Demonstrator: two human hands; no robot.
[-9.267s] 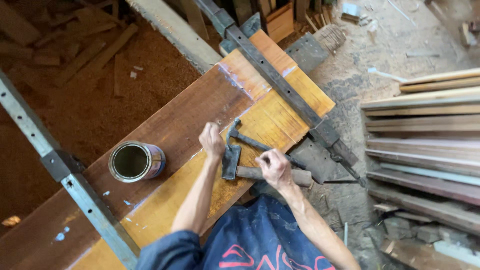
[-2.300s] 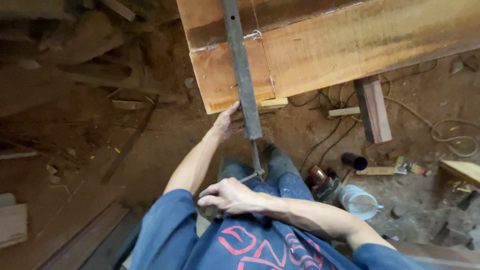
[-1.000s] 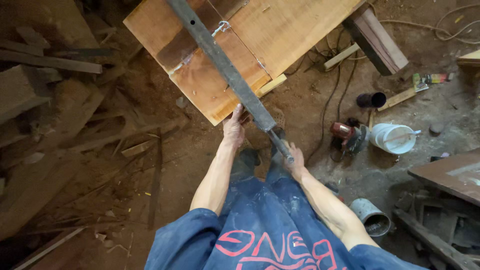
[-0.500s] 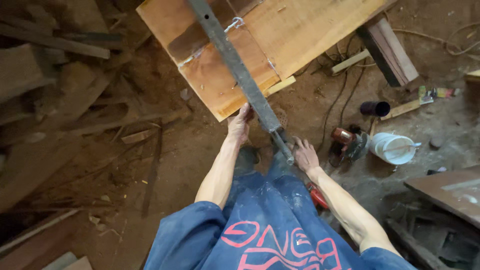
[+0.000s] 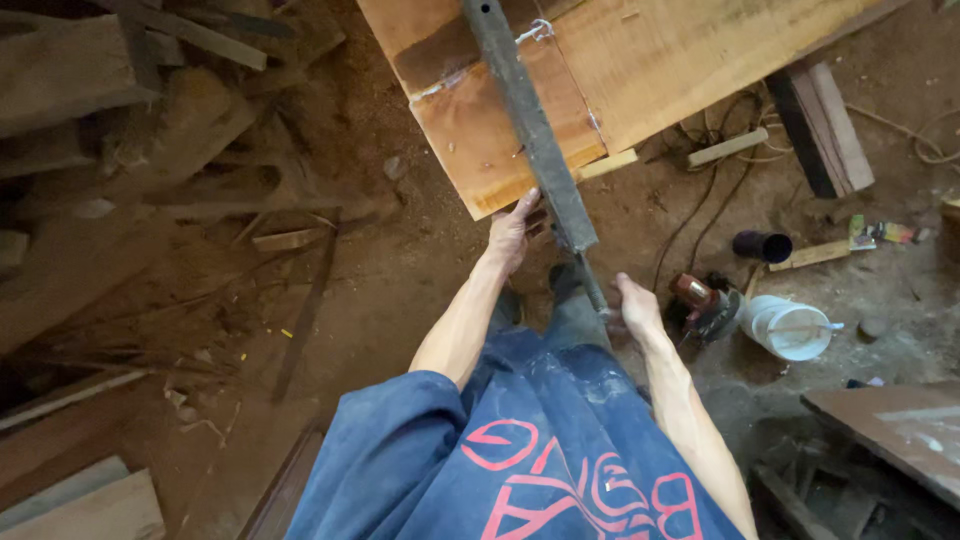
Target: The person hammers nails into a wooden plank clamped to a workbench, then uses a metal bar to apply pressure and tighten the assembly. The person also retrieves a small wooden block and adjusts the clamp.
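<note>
the long grey metal bar clamp (image 5: pixel 528 130) runs from top centre down to mid-frame across the orange-brown wooden board (image 5: pixel 500 140). the left hand (image 5: pixel 513 232) curls around its lower end at the board's edge. the right hand (image 5: pixel 634 306), centre-right, loosely closes on the thin screw handle (image 5: pixel 594 290).

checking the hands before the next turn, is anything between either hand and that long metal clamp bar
Nothing visible. The left hand already rests against the metal clamp bar at the edge of the wooden boards, and the right hand is at the thin rod sticking out of the bar's near end.
</note>
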